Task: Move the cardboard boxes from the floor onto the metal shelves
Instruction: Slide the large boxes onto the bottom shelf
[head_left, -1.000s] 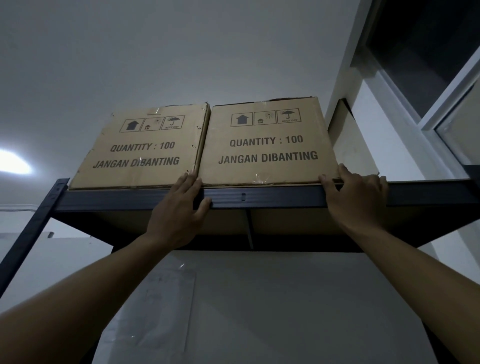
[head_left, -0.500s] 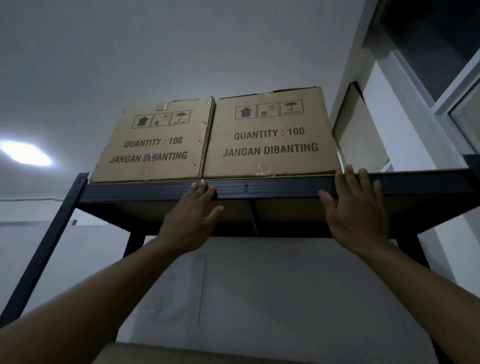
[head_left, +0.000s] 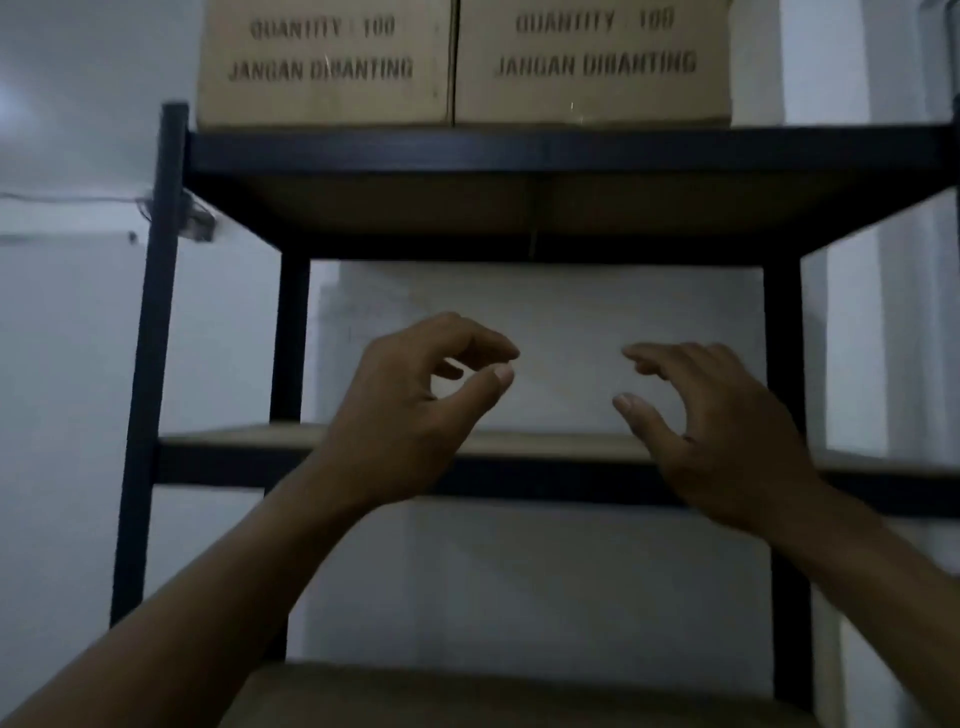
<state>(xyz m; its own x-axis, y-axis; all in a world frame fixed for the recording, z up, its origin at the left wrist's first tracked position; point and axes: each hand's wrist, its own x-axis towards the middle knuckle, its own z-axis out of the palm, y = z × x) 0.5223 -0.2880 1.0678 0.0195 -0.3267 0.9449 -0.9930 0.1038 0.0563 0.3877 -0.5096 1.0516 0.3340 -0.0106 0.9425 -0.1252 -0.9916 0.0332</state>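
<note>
my left hand (head_left: 410, 410) and right hand (head_left: 722, 431): each grip loosely spread, holding nothing | two boxes (head_left: 462, 67) side by side on top shelf (head_left: 519, 150), above both hands | middle shelf (head_left: 519, 447) bare, level with hands | floor boxes not in view, presumably below; neither hand nearer

Two brown cardboard boxes stand upright and touching side by side on the top shelf (head_left: 571, 148) of a dark metal shelving unit, the left box (head_left: 322, 67) and the right box (head_left: 592, 62) each printed "QUANTITY : 100" and "JANGAN DIBANTING". Their front faces sit at the shelf's front edge. The middle shelf (head_left: 545, 447) below shows a bare pale board.
</note>
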